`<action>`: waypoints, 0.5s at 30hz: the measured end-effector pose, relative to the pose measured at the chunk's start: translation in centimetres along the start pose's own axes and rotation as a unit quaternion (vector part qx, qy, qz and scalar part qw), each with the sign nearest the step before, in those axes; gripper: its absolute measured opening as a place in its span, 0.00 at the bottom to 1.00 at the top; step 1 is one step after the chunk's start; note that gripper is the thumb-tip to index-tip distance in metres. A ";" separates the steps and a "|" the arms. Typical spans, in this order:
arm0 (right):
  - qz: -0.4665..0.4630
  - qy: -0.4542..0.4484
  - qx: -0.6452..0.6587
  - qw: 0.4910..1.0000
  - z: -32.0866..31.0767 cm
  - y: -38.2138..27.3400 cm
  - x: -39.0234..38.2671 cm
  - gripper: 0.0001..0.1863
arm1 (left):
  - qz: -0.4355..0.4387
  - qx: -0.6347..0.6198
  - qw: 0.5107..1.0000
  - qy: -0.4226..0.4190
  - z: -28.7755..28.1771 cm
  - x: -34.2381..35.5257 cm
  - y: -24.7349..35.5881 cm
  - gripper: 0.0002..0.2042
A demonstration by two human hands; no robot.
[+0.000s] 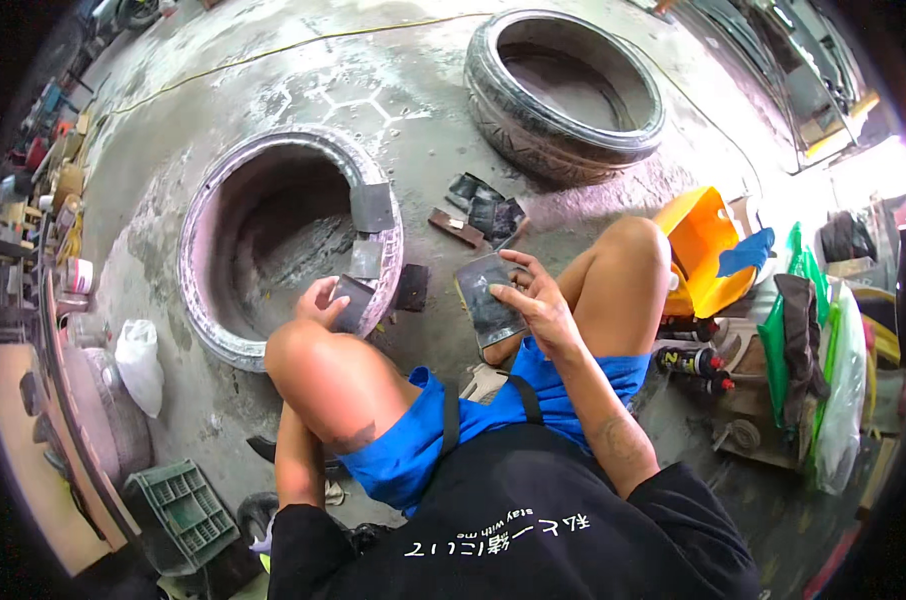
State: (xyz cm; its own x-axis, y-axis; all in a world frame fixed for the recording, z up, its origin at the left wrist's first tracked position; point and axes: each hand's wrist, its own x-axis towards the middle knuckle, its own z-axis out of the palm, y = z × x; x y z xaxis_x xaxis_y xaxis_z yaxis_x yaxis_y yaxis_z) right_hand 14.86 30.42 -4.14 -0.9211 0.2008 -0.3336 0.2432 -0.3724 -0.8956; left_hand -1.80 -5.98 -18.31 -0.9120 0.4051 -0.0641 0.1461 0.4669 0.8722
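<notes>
A pale-rimmed tire [213,260] lies on its side to my left, with a grey square piece [372,208] and a lighter one [366,258] on its rim. My left hand [323,300] has its fingers on a dark square piece [356,305] at the rim's near right. A black piece [411,288] lies just beside the rim. My right hand [536,305] grips a dark rectangular piece [488,310] between thumb and fingers, inside my right knee. Several dark pieces [493,215] and a brown strip [455,228] lie on the floor ahead.
A second tire [563,150] lies back right, near a long cord [273,48]. To my right are an orange container [695,260], bottles [683,360] and green bags [798,260]. Left are a white bag [138,365], a grey-green crate [183,515] and cluttered shelving [43,390].
</notes>
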 end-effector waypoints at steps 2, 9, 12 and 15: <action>-0.011 -0.013 0.011 1.000 -0.2 -0.6 0.5 0.32 | -0.126 -0.080 0.988 -0.038 -1.6 1.1 2.0 0.15; -0.168 -0.054 -0.083 0.981 -0.9 -9.7 6.5 0.31 | -0.020 0.043 0.998 0.030 -11.0 4.7 13.7 0.10; -0.227 -0.079 -0.068 0.968 -0.4 -14.8 9.4 0.30 | -0.070 0.025 0.997 -0.022 -11.2 7.4 18.5 0.08; -0.244 -0.086 -0.045 0.965 0.3 -16.6 10.5 0.30 | -0.079 0.084 0.990 -0.075 -7.7 9.3 17.6 0.07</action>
State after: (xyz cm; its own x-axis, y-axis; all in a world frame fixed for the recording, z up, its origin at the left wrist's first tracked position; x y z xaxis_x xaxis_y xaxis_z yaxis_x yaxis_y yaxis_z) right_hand 1.06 38.41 7.34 -0.9677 0.1764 0.1803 -0.2132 -0.1901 -0.9583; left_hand -10.63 -0.04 0.17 -0.8632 0.4227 -0.2762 0.0784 0.6526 0.7536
